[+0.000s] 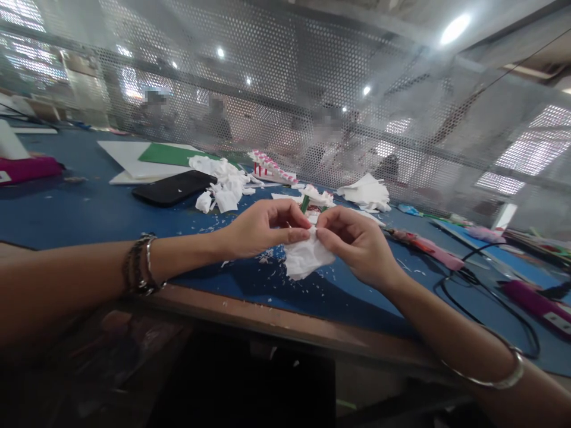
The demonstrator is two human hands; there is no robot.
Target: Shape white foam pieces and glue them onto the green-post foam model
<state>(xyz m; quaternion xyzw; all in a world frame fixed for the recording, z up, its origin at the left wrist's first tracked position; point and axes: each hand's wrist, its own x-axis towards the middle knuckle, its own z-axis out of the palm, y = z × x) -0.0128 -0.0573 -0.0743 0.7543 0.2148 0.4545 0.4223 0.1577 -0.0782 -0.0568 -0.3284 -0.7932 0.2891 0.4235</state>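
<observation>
A crumpled sheet of white tissue (307, 260) hangs between my two hands, above the blue table near its front edge. My left hand (272, 227) pinches its upper edge between thumb and forefinger. Close beside it, my right hand (357, 241) grips the same edge, fingertips almost touching the left ones. Just behind my fingers stands a small white-topped model (317, 195) with green supports, partly hidden by my hands. White scraps lie scattered on the table below the tissue.
A black phone (173, 188) lies left of a heap of crumpled tissue (223, 175). Behind stands a pink-and-white model (272, 166). More tissue (366, 191) is at the back right. A pink glue gun (428, 249), black cable (479, 303) and purple power strip (537, 306) lie right. A perforated screen (267, 77) rises behind.
</observation>
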